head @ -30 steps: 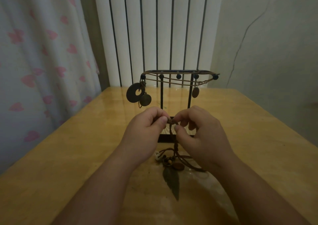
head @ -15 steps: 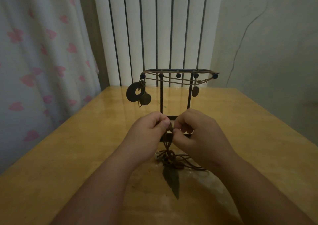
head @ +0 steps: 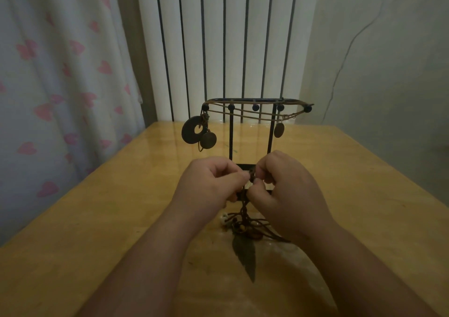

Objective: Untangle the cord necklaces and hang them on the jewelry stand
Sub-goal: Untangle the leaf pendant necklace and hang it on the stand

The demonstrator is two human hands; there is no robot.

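This looks like a room in a home. A white curtain (head: pixel 60 86) with pink hearts hangs on the left. A tall white radiator (head: pixel 218 37) stands at the back. A shiny wooden table (head: pixel 97 219) sits in front of it, with a small jewelry stand (head: pixel 230 137) on top.

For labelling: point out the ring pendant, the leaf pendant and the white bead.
ring pendant (head: pixel 187 134), head view, left rim.
leaf pendant (head: pixel 245 253), head view, blade middle.
white bead (head: pixel 223 218), head view, its middle.

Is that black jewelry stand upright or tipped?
Upright: the black metal jewelry stand rises straight from its base on the yellow wooden table.
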